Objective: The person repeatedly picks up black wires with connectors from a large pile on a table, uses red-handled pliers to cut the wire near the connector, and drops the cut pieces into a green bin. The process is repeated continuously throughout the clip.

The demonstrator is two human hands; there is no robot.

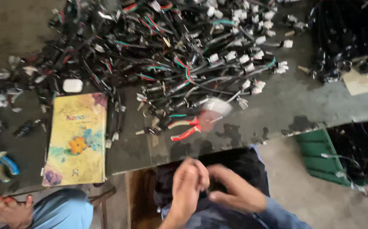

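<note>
Two bare hands meet low in the frame, at about 6 o'clock, over the person's lap in dark blue clothing. The left hand (187, 180) and right hand (230, 193) have fingers curled together around something small and dark between them; motion blur hides what it is, and whether either grip is truly closed on it cannot be told. Judging by the heap above, it may be a short piece of black wire harness: light, limp, easily tangled, with brittle plastic plugs, best taken by the cable body just behind a connector rather than by the thin leads.

At 12 o'clock the grey worn surface (277, 106) carries a big pile of black cable harnesses with white connectors (184, 55), red and green leads showing through. Just above the hands lie red-handled pliers (186, 127), partly under a blurred pale bag. At 9 o'clock sits a yellow flowered notebook (77, 138), with a small white case (72, 85) above it and blue-handled cutters (3, 165) at the far left. A green crate (320, 157) of more dark cables stands at 3 o'clock. Another person's hand (3, 208) and pale blue sleeve show at 8 o'clock. Loose strands trailing off the pile's edge could snag anything drawn from it.
</note>
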